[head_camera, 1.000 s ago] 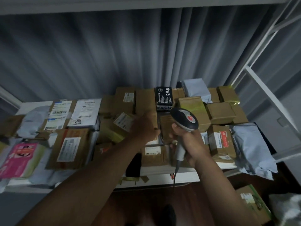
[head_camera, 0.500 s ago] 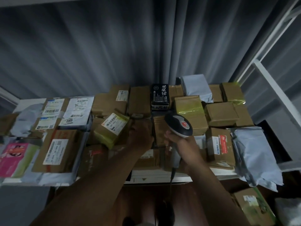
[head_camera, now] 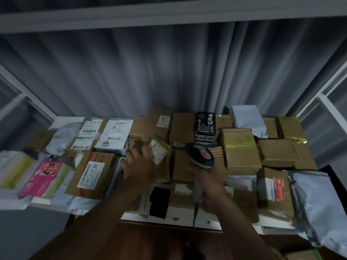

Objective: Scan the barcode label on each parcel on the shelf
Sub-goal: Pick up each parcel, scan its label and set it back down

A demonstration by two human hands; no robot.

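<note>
On the shelf's (head_camera: 180,219) left side lies a white mailer (head_camera: 114,135) tagged "2005"; further right, the left hand (head_camera: 139,166) grasps a small labelled parcel (head_camera: 159,152), tilted, its print blurred, while the right hand (head_camera: 208,182) grips a scanner (head_camera: 201,156) just below a black box (head_camera: 205,126) with unreadable white characters.

Both forearms reach up from the lower edge toward frame centre. The left hand (head_camera: 139,167) sits left of centre, fingers spread and loosely bent. The right hand (head_camera: 208,182), just right of centre, has its grip closed, fingers wrapped tight.
</note>
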